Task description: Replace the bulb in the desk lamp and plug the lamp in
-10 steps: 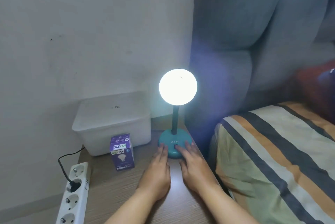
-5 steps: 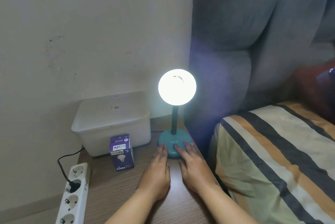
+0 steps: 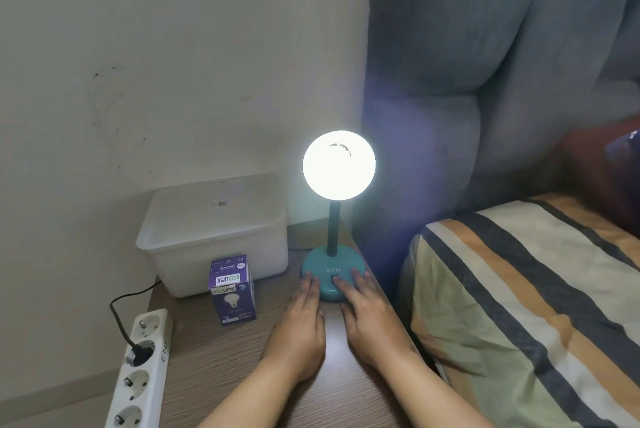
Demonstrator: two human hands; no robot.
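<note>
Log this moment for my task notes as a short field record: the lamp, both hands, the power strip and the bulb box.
lamp: teal desk lamp upright on the wooden table, bulb lit
left hand: flat on the table, fingertips touching the lamp base
right hand: flat, fingertips on the base near its button
power strip: white, at the table's left edge, one black plug inserted
bulb box: purple Ecolink box, upright, in front of the white plastic bin

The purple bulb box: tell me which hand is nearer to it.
Left. The left hand lies flat on the table just to the right of the purple bulb box, fingertips at the lamp base; the right hand lies farther right, beyond the left.
</note>
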